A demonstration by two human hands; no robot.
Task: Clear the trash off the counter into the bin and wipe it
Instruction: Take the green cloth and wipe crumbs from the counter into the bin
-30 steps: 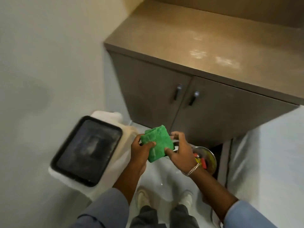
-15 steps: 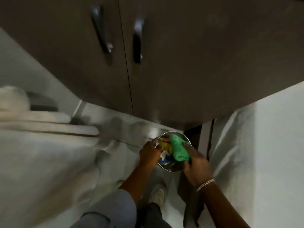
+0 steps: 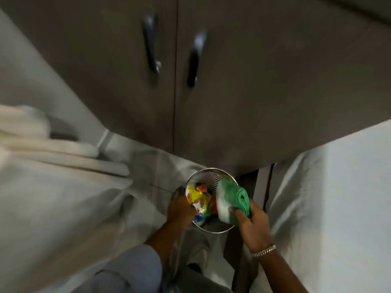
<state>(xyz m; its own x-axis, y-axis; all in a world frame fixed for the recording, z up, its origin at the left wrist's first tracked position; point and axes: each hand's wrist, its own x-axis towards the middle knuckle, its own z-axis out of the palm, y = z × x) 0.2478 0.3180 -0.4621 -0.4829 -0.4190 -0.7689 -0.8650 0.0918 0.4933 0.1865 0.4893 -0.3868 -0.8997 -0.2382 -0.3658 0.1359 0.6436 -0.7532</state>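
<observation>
A round metal mesh bin (image 3: 209, 171) stands on the floor at the foot of the cabinet. It holds colourful crumpled wrappers (image 3: 198, 197). My left hand (image 3: 179, 210) is curled over the bin's left rim, right beside the wrappers. My right hand (image 3: 252, 225) grips a folded green cloth (image 3: 232, 199) held over the bin's right side. The countertop is out of view.
Brown cabinet doors (image 3: 264, 102) with two dark handles (image 3: 151, 45) fill the upper view, close above the bin. A large white object (image 3: 53, 187) lies blurred at the left. A pale wall (image 3: 338, 197) stands at the right. My shoe (image 3: 198, 254) is below the bin.
The view dropped from the countertop down to the floor bin. Both hands came down with the green cloth; the left hand left the cloth and now sits at the bin's rim.
</observation>
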